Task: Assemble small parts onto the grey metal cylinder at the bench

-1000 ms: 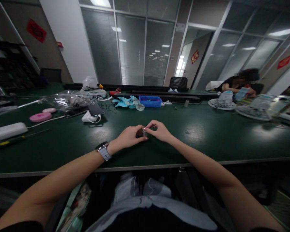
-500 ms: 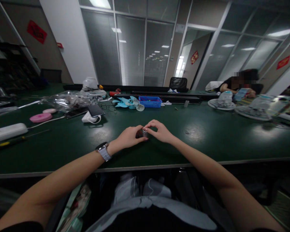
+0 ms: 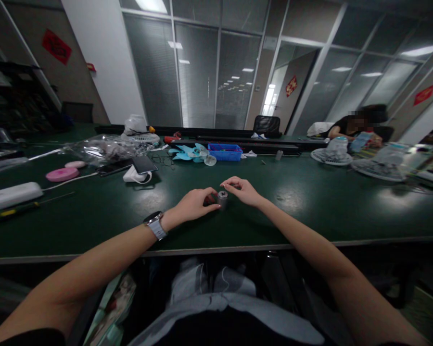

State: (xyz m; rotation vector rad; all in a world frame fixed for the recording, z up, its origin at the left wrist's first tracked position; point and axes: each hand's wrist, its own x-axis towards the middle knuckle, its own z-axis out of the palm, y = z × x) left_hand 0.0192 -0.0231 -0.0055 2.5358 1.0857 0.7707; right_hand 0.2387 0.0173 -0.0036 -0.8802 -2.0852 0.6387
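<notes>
A small cylindrical metal motor (image 3: 222,198) stands upright on the green table, its shiny round top with a dark centre facing up. My left hand (image 3: 195,203), with a watch on its wrist, curves round the motor's left side, thumb in front and fingers behind, fingertips against it. Just above and behind the motor is my right hand (image 3: 243,190), apart from it. Its thumb and index finger are pinched together; whatever lies between them is too small to make out.
Behind my hands are a blue bin (image 3: 224,153), blue fan blades (image 3: 189,153) and a grey cylinder (image 3: 279,155). To the left lie a white charger (image 3: 135,175), a power strip (image 3: 12,196) and a yellow screwdriver (image 3: 12,212). A person (image 3: 350,129) sits at the far right.
My right hand has lifted off the motor's top and drawn slightly right and back, uncovering it. The motor sits a little further right, towards my left fingertips.
</notes>
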